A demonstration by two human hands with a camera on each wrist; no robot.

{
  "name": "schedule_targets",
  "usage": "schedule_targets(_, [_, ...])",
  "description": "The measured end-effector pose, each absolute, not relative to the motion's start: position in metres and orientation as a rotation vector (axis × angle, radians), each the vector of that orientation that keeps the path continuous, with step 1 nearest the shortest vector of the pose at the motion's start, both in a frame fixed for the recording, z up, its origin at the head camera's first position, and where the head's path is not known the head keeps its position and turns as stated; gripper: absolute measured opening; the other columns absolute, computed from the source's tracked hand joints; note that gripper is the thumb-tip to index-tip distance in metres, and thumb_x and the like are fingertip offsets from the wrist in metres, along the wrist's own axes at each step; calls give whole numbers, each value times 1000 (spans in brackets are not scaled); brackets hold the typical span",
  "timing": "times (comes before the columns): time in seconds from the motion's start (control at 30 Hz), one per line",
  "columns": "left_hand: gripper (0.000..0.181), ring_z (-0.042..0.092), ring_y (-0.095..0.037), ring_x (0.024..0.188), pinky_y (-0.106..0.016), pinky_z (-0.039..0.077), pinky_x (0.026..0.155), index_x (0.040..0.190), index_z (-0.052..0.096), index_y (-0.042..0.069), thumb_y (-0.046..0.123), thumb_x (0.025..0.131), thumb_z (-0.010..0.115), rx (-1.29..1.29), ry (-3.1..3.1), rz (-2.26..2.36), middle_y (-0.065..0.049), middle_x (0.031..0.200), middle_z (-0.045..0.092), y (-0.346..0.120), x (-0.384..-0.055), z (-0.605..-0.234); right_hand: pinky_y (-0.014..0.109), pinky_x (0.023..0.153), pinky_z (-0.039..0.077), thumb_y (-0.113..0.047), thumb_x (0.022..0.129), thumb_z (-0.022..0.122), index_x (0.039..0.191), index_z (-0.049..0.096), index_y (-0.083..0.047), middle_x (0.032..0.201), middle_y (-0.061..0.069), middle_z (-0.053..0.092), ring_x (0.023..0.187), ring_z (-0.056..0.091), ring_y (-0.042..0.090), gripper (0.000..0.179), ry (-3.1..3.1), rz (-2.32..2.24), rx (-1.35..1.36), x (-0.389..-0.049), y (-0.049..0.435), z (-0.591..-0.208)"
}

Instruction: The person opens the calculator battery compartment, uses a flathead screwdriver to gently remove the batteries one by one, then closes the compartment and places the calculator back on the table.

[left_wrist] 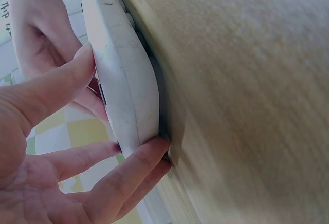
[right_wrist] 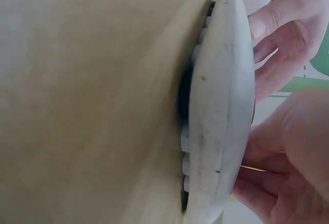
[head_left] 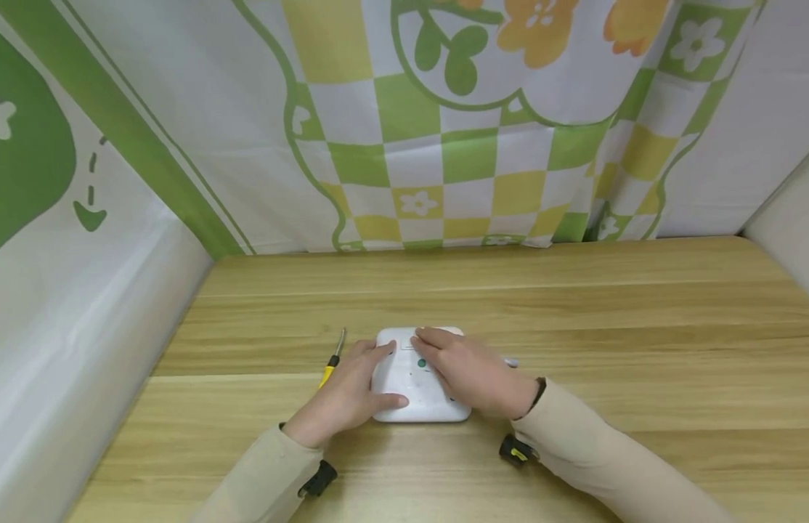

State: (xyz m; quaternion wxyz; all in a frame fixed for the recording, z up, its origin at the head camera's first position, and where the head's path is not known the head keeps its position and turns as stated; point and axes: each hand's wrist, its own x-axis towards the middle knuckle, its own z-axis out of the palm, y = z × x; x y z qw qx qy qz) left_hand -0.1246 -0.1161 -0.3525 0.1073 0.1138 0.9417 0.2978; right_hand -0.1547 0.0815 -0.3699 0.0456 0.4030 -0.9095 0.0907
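Note:
A white rounded-square plastic device lies flat on the wooden table with small green marks on its top. Grey keys show along its underside, facing the table. My left hand grips its left side, thumb on top near the front and the other fingers round the back left corner and edge. From the right, my right hand reaches over the top, its fingertips touching a small rectangular panel near the back edge. The palm of this hand hides much of the device's right side.
A screwdriver with a yellow and black handle lies just left of the device, partly behind the left hand. The tip of a small grey object shows past the right hand. A patterned cloth hangs along the table's back edge.

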Motion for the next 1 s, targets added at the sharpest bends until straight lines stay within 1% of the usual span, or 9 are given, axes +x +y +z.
schedule_targets(0.17, [73, 41, -40, 130, -52, 36, 106, 139, 47, -1, 21, 78, 80, 336, 2770, 887, -26, 143, 40, -116, -124, -351, 40, 94, 50, -1, 89, 60, 132, 53, 5, 137, 20, 51, 126, 52, 33, 44, -2724, 205, 1252, -152, 82, -371])
schedule_targets(0.33, [73, 41, -40, 130, -52, 36, 107, 139, 47, -1, 22, 78, 80, 333, 2770, 893, -27, 143, 40, -116, -124, -351, 41, 96, 49, -2, 92, 57, 133, 52, 5, 139, 21, 49, 128, 49, 33, 43, -2761, 195, 1238, -149, 81, -370])
schedule_targets(0.43, [73, 41, -41, 130, -53, 36, 107, 139, 47, -1, 21, 77, 80, 330, 2770, 894, -27, 143, 39, -116, -124, -351, 43, 100, 46, -6, 94, 55, 135, 50, 5, 141, 22, 47, 130, 47, 35, 43, -2793, 234, 1235, -149, 81, -370])
schedule_targets(0.57, [73, 41, -41, 130, -53, 36, 107, 137, 48, -2, 22, 76, 81, 337, 2782, 898, -27, 142, 41, -115, -125, -351, 49, 105, 40, -11, 97, 53, 136, 49, 3, 141, 25, 46, 130, 43, 42, 42, -2857, 364, 1185, -148, 82, -372])
schedule_targets(0.7, [73, 45, -39, 126, -51, 38, 105, 136, 50, -2, 22, 75, 82, 328, 2798, 898, -25, 138, 46, -115, -124, -352, 54, 106, 37, -17, 98, 52, 136, 51, -1, 139, 28, 46, 128, 42, 49, 41, -2927, 475, 1051, -143, 82, -370])
schedule_targets(0.83, [74, 47, -37, 124, -50, 39, 104, 137, 49, -1, 24, 75, 82, 303, 2801, 887, -23, 136, 48, -115, -123, -352, 57, 103, 39, -25, 98, 54, 136, 52, -3, 139, 30, 46, 126, 43, 51, 44, -2986, 513, 916, -135, 82, -365])
schedule_targets(1.0, [80, 46, -38, 125, -51, 38, 105, 139, 44, -3, 25, 74, 82, 286, 2796, 891, -26, 138, 46, -116, -121, -351, 56, 97, 44, -29, 96, 59, 134, 53, -1, 138, 33, 45, 121, 50, 48, 48, -3021, 543, 829, -125, 81, -360])
